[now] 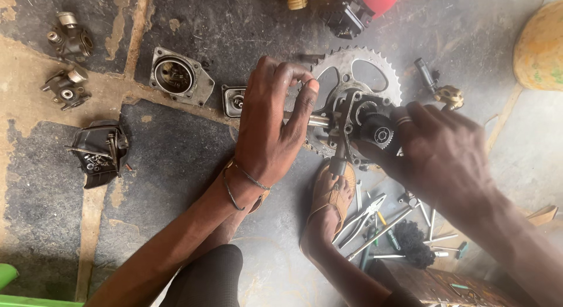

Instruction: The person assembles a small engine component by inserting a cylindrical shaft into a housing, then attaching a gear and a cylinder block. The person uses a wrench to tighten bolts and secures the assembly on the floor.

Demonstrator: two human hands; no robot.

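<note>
1. The left hand (271, 122), at the centre of the frame, has its fingers curled around a short metal shaft (317, 121) that sticks out of the left side of a dark engine part (359, 124).
2. The right hand (441, 150), right of centre, grasps the right side of that engine part, fingers wrapped over its black round end.
3. The engine part sits in the upper middle of the frame, over a toothed sprocket (358, 66) lying on the concrete floor (176, 160).
4. A sandalled foot (331, 195) rests just below the engine part.
5. Pliers and loose tools (381, 222) lie in the lower right, beside a black brush (413, 242).
6. Small metal castings (67, 63) sit in the upper left, with a square housing (179, 77) near them.
</note>
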